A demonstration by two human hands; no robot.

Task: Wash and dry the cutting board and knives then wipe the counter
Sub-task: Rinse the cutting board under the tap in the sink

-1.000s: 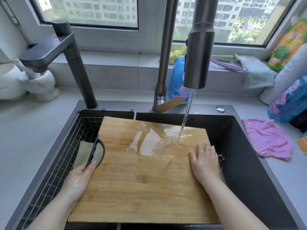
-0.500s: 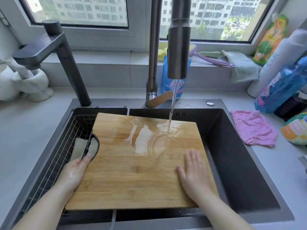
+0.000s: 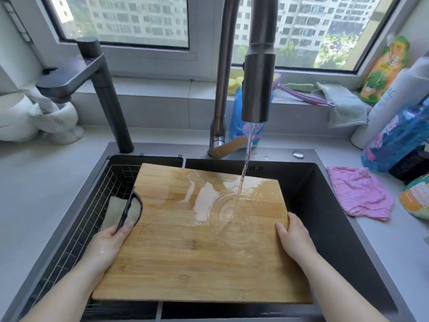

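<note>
Over the black double sink (image 3: 325,205), I hold the rectangular bamboo cutting board (image 3: 204,247) so that it spans the divider between the two basins. My left hand (image 3: 109,245) grips its left edge, the thumb on top and touching the black loop handle (image 3: 130,210) set into that side; the other fingers are hidden under the wood. My right hand (image 3: 293,238) clasps the right edge, thumb lying on the top face and fingers curled over the side. Water (image 3: 243,177) runs from the dark metal pull-down tap (image 3: 257,89) onto the far half of the board and spreads in a shiny sheet. Beneath the handle, a pale green cloth (image 3: 113,212) lies in the wire basket (image 3: 76,228). A pink cloth (image 3: 359,196) rests on the grey counter (image 3: 394,247), just right of the sink.
</note>
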